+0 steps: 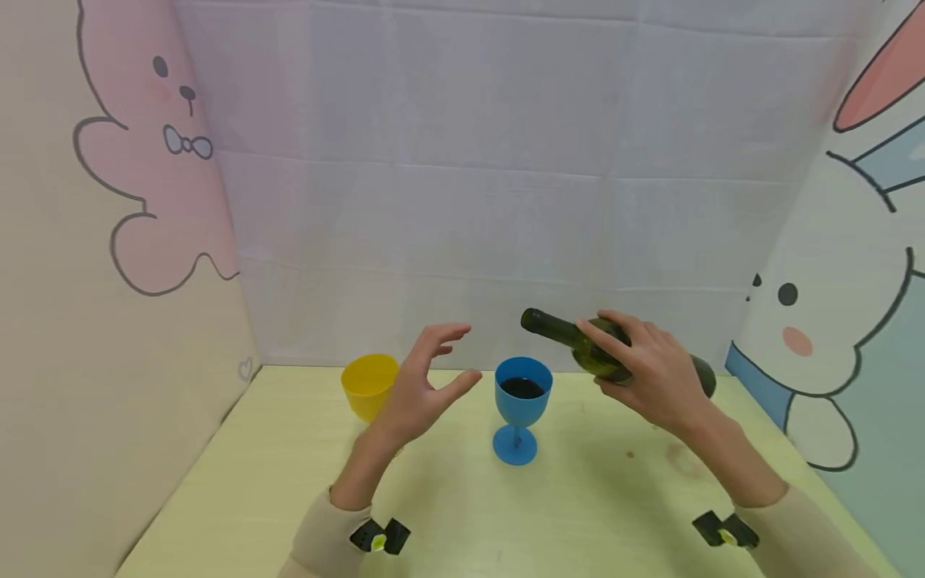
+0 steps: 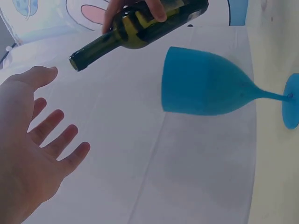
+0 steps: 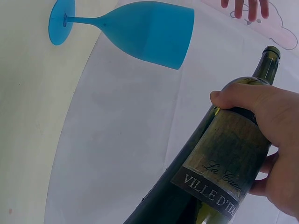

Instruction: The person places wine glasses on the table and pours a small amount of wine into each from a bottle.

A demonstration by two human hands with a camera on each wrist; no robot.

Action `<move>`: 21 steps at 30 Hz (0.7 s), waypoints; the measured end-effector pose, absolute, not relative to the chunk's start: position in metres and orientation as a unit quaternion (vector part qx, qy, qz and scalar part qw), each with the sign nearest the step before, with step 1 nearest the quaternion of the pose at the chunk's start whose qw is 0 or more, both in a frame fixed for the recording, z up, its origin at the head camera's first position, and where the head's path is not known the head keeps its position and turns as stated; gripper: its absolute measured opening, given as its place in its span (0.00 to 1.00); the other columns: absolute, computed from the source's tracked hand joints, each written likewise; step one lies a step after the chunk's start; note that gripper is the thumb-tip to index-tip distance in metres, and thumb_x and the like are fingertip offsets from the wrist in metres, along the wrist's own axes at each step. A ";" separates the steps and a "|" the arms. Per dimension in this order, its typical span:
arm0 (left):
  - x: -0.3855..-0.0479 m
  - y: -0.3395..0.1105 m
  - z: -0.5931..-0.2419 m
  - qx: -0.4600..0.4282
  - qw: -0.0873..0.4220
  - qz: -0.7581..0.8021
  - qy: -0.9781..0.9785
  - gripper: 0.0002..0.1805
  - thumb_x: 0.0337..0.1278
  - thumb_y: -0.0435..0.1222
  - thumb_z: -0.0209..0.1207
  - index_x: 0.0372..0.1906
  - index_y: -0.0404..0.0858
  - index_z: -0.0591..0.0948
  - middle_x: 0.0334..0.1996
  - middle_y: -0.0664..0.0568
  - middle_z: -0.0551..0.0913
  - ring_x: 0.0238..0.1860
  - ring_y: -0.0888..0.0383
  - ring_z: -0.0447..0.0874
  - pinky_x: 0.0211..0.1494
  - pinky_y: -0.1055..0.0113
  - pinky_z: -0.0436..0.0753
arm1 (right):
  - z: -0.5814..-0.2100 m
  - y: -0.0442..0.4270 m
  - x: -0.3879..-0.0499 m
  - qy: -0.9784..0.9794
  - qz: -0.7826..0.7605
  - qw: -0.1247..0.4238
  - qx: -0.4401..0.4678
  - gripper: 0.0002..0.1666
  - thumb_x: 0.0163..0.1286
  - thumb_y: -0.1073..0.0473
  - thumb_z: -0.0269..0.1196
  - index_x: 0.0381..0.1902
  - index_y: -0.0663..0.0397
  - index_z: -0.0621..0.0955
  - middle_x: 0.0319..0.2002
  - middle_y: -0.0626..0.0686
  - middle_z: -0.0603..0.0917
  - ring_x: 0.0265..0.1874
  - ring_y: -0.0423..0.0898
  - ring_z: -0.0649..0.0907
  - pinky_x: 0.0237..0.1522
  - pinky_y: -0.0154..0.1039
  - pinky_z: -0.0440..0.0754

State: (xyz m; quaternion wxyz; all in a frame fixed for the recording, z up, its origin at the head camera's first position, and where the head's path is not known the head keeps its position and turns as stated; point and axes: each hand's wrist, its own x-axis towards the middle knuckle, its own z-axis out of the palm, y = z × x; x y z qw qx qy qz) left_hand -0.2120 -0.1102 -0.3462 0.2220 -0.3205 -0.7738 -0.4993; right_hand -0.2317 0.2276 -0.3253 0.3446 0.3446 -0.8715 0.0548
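In the head view a blue goblet (image 1: 523,407) stands upright on the table (image 1: 462,514), dark liquid inside. My right hand (image 1: 654,373) grips a green glass bottle (image 1: 552,327) around its body, tilted, its mouth up and to the left, just above and right of the goblet. The bottle's label (image 3: 219,158) shows in the right wrist view. My left hand (image 1: 419,393) is raised left of the goblet, fingers spread and touching nothing; in the left wrist view that hand (image 2: 37,135) is apart from the goblet (image 2: 205,84).
A yellow cup (image 1: 368,385) stands behind my left hand, its lower part hidden. White cloth (image 1: 462,185) hangs at the back, and side panels with a pink bear (image 1: 144,201) and a white rabbit (image 1: 817,321) flank the table. Small stains (image 1: 630,454) mark the tabletop at right.
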 end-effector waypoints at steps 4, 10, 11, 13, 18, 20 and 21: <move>-0.212 -0.134 -0.332 -0.328 0.238 -0.483 -0.777 0.30 0.59 0.30 0.65 0.66 0.41 0.71 0.65 0.45 0.73 0.64 0.52 0.72 0.68 0.47 0.74 | -0.324 0.223 -0.232 -0.868 0.059 0.347 0.351 0.58 0.44 0.56 0.81 0.73 0.37 0.68 0.64 0.62 0.73 0.50 0.64 0.80 0.46 0.63 0.80; -0.214 -0.170 -0.324 -0.311 0.231 -0.444 -0.808 0.31 0.59 0.33 0.67 0.67 0.44 0.71 0.65 0.49 0.73 0.66 0.53 0.71 0.68 0.51 0.73 | -0.319 0.217 -0.235 -0.863 0.064 0.352 0.356 0.57 0.43 0.58 0.81 0.72 0.37 0.68 0.64 0.62 0.73 0.52 0.64 0.79 0.47 0.63 0.80; -0.215 -0.177 -0.324 -0.307 0.228 -0.436 -0.815 0.31 0.59 0.34 0.67 0.68 0.45 0.71 0.66 0.51 0.72 0.66 0.53 0.71 0.69 0.51 0.73 | -0.319 0.216 -0.236 -0.862 0.065 0.353 0.358 0.57 0.43 0.58 0.81 0.72 0.37 0.68 0.64 0.62 0.73 0.52 0.64 0.79 0.47 0.63 0.80; -0.215 -0.192 -0.325 -0.299 0.222 -0.422 -0.826 0.32 0.59 0.34 0.67 0.68 0.46 0.71 0.66 0.52 0.72 0.67 0.52 0.70 0.69 0.52 0.72 | -0.317 0.213 -0.237 -0.861 0.066 0.353 0.361 0.57 0.43 0.58 0.81 0.72 0.37 0.68 0.64 0.62 0.73 0.52 0.64 0.79 0.47 0.63 0.80; -0.219 -0.228 -0.333 -0.267 0.217 -0.410 -0.845 0.32 0.58 0.34 0.68 0.68 0.48 0.71 0.66 0.53 0.72 0.67 0.53 0.70 0.68 0.50 0.72 | -0.314 0.207 -0.241 -0.857 0.063 0.356 0.368 0.58 0.43 0.58 0.81 0.73 0.36 0.68 0.64 0.62 0.73 0.52 0.65 0.80 0.46 0.63 0.80; -0.219 -0.238 -0.339 -0.249 0.213 -0.411 -0.850 0.32 0.59 0.34 0.67 0.68 0.49 0.71 0.66 0.53 0.72 0.67 0.53 0.70 0.68 0.48 0.71 | -0.313 0.206 -0.243 -0.855 0.063 0.357 0.370 0.58 0.43 0.58 0.81 0.73 0.36 0.67 0.64 0.62 0.73 0.52 0.65 0.80 0.47 0.64 0.80; -0.219 -0.243 -0.343 -0.240 0.208 -0.414 -0.853 0.31 0.60 0.35 0.66 0.68 0.49 0.71 0.66 0.53 0.72 0.66 0.53 0.70 0.67 0.47 0.71 | -0.313 0.205 -0.243 -0.855 0.063 0.356 0.371 0.58 0.43 0.58 0.81 0.73 0.36 0.67 0.64 0.62 0.73 0.52 0.65 0.79 0.47 0.63 0.80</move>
